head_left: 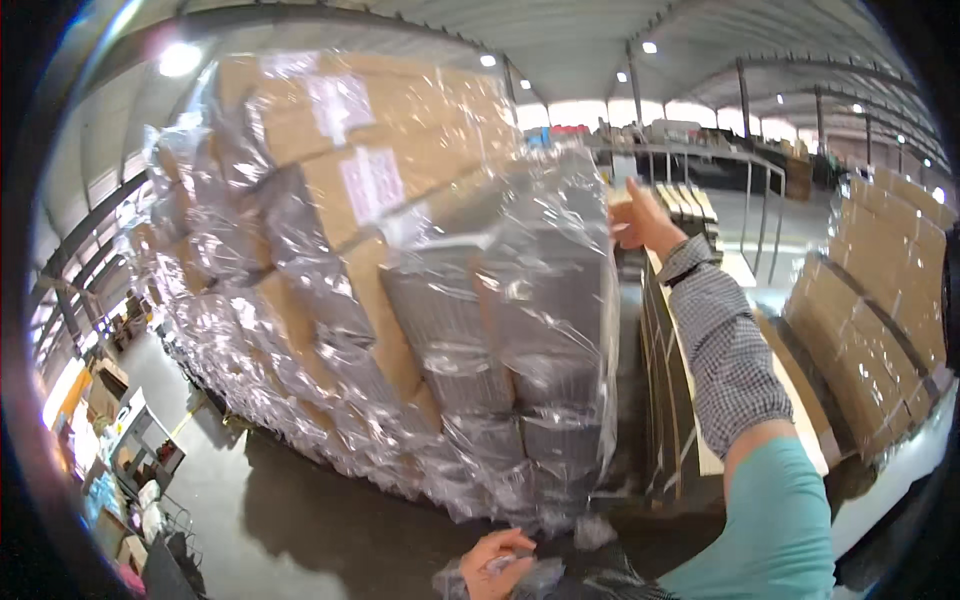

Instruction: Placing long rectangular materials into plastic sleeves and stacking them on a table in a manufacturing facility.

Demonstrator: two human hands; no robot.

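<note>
A tall stack of cardboard boxes and dark grey ribbed bundles [545, 300] stands before me, covered in clear plastic film [560, 205]. My right hand [645, 220], at the end of a stretched arm in a checked sleeve cover, is at the upper right corner of the stack. Its fingers curl at the edge of the film and its thumb points up. Low at the foot of the stack, my left hand [495, 565] is closed around a bunched, loose part of the film. Its wrist runs out of the lower edge.
Right of the stack are long pale boards [690, 370] and a metal rail [735, 160]. Another wrapped stack of boxes [860, 330] stands at the far right. A cluttered workbench [145, 440] is at the left, across the grey floor [290, 530].
</note>
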